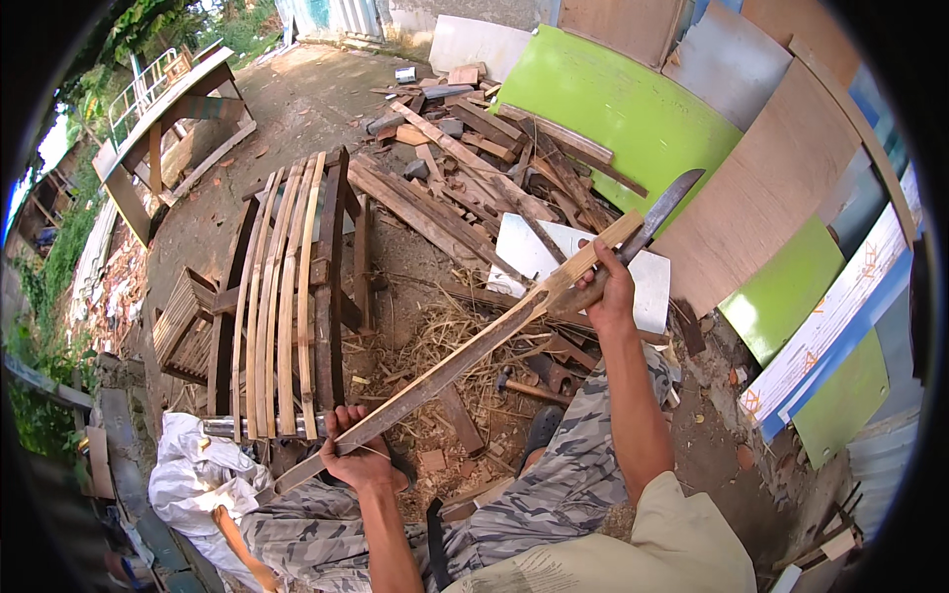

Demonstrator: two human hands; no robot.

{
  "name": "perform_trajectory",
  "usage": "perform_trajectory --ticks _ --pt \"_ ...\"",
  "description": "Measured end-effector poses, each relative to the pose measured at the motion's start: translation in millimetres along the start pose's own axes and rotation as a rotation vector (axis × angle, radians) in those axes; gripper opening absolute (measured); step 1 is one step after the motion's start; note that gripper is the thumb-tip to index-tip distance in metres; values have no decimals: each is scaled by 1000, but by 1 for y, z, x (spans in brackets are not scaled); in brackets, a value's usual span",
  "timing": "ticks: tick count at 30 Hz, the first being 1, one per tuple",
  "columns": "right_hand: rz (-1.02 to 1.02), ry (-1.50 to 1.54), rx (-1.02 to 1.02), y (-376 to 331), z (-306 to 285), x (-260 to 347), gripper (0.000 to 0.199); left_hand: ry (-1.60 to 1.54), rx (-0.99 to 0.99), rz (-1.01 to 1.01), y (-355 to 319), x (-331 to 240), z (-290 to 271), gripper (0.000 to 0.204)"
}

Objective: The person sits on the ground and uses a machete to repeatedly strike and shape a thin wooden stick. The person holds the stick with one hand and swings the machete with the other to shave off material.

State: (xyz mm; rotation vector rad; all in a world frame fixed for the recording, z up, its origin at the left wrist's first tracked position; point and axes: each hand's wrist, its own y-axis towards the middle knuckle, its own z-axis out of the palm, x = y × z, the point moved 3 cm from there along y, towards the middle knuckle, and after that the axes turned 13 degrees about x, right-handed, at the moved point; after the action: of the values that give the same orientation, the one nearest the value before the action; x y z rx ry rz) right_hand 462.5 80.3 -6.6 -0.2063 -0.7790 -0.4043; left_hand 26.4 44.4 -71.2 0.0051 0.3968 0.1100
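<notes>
A long wooden strip [445, 367] runs slantwise across my lap, from low left up to the right. Its wide face is dark and weathered, while its upper edge and far end look pale and freshly cut. My left hand [358, 450] is closed around its lower part. Higher up, my right hand [607, 288] is closed on a machete [664, 210], whose dark curved blade points up and to the right. The machete lies alongside the pale end of the strip; exactly how the fingers wrap its handle is partly hidden.
Several pale slats [282, 296] rest across a dark wooden frame at left. A hammer [534, 389] lies among shavings near my foot. Scrap wood [474, 148] is heaped ahead, with green panels [613, 104] leaning behind. A white sack [198, 484] sits by my left knee.
</notes>
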Motion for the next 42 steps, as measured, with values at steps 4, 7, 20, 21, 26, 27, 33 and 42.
perform_trajectory --ticks 4,7,20,21,26,27,33,42 --pt "-95 101 -22 8 16 15 33 148 -121 -379 -8 22 10 64" --pt "-146 56 8 14 10 21 32 517 -52 -1040 -15 41 6 75" --pt "-196 -95 187 2 41 30 30 1452 861 -350 53 136 218 48" --pt "-192 -88 204 1 44 30 31 1404 920 -378 58 154 219 52" --pt "-159 -47 311 4 38 23 34 1393 1203 -538 67 211 227 53" --pt "-162 -14 296 0 44 25 34 1413 1130 -517 74 208 227 55" --pt "-114 29 158 2 13 22 29 1298 765 -158 127 149 262 42" --pt "-19 -90 90 -6 -4 16 27 1014 452 296 140 32 229 54"
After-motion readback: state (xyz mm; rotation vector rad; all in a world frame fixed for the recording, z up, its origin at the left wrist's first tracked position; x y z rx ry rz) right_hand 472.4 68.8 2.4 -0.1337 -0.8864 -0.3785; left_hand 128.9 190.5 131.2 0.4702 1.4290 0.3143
